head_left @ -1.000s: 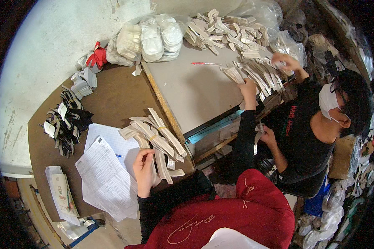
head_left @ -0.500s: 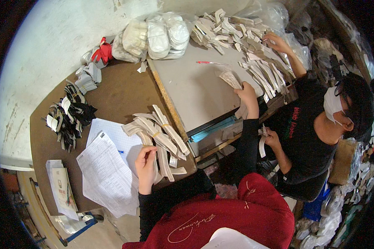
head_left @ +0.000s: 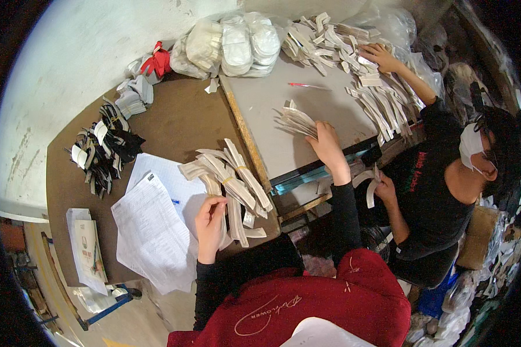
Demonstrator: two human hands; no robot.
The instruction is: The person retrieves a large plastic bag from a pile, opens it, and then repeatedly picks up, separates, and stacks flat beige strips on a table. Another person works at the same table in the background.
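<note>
Brown tabletop [head_left: 173,121] at left bears bundled strips [head_left: 233,184]; at their near-left edge curls the left hand [head_left: 212,226], its contents unclear. Rightward, the right hand [head_left: 329,149] grips pale strips [head_left: 297,120], fanning out far-left over grey tabletop [head_left: 257,98].

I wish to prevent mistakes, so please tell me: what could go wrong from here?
The fanned pale strips in the right hand could slip apart and scatter. The red pen lies loose nearby and might be knocked aside. The printed sheets overhang the brown table, so they may slide off.
</note>
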